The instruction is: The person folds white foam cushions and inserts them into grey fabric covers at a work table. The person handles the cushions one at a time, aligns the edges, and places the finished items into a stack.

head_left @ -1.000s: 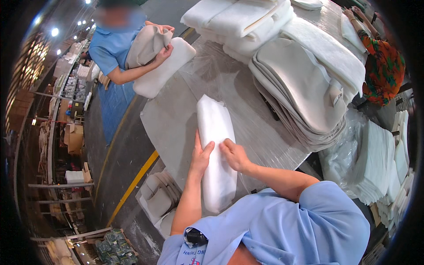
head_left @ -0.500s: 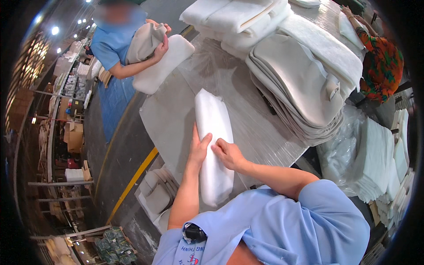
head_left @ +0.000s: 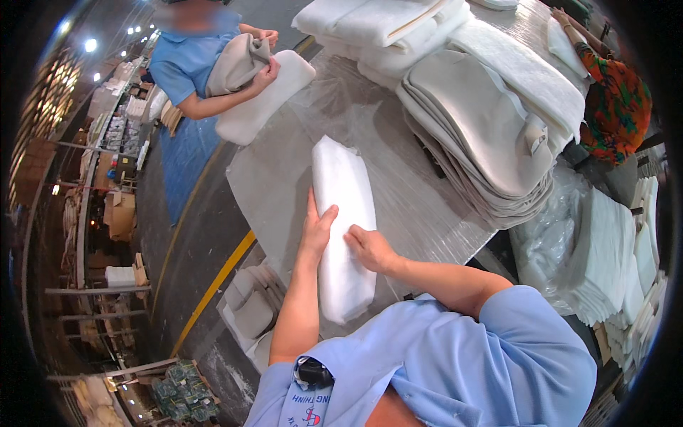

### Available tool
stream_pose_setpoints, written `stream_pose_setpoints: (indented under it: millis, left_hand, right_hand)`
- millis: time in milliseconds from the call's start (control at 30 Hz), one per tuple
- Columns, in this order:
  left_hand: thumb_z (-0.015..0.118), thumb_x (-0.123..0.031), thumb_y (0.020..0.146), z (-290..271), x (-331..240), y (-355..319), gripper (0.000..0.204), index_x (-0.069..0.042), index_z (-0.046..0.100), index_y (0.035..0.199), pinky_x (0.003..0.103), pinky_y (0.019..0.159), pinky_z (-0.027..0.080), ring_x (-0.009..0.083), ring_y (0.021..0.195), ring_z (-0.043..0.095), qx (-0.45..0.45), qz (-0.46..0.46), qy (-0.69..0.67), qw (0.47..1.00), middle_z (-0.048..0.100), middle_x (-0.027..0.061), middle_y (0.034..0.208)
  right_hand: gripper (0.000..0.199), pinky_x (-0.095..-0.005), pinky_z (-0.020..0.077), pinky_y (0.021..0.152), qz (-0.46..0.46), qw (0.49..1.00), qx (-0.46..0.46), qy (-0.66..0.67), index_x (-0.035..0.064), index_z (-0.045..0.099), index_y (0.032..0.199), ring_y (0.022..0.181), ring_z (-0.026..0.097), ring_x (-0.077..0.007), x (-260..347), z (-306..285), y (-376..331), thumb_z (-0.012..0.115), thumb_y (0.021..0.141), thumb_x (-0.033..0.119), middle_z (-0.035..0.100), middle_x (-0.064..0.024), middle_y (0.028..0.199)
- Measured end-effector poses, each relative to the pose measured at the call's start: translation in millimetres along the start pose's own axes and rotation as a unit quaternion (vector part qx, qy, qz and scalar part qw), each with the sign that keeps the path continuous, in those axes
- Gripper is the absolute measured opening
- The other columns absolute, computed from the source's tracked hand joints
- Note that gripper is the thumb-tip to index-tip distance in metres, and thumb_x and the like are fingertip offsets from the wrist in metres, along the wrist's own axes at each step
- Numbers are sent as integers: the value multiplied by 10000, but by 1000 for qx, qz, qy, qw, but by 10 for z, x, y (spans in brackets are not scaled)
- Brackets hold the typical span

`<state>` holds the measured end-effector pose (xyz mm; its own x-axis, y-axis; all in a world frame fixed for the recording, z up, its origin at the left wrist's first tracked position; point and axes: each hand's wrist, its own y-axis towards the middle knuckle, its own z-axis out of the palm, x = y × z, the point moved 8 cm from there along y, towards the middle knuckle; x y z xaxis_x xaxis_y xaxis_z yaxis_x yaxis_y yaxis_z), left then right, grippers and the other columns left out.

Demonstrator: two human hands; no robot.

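- Since the earlier frame, both hands sit slightly lower on the pad; the pad itself lies as before, long axis running 12 to 6 o'clock.
- Left hand (head_left: pixel 315 229) lies flat, fingers extended, against the left edge of the white pad (head_left: pixel 342 213); open, gripping nothing.
- Right hand (head_left: pixel 370 248) rests palm down on the pad's lower half, fingers loosely curled, pressing rather than clasping.
- The pad lies on the table (head_left: pixel 420 206), under both hands.
- At 1 o'clock, a stack of grey covers (head_left: pixel 477 128).
- At 11 o'clock, a co-worker's hand (head_left: pixel 265 71) holds another pad.
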<state>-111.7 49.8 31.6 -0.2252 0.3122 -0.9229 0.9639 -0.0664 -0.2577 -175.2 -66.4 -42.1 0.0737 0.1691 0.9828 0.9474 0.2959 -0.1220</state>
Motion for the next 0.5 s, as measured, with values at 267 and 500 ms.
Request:
stream_pose_setpoints:
  millis: [267,500]
  left_hand:
    - [724,-235,980,-262,177,-455,956,-17,116,1685,402,1173,411,310,1442,474,-33,-24,-61,997,441,252,1577]
    - [702,-21,897,-254,326,-757,712,38,408,1542,369,1054,507,251,1234,629,-46,-28,-12,998,623,174,1383]
  right_hand:
    - [312,-415,517,685,120,991,-60,10,-11,647,976,748,663,-231,-810,-264,-206,588,1045,288,688,-157,833]
    - [134,-326,527,593,109,979,-35,167,21,623,1033,648,636,-146,-656,-40,37,615,1022,154,646,-60,814]
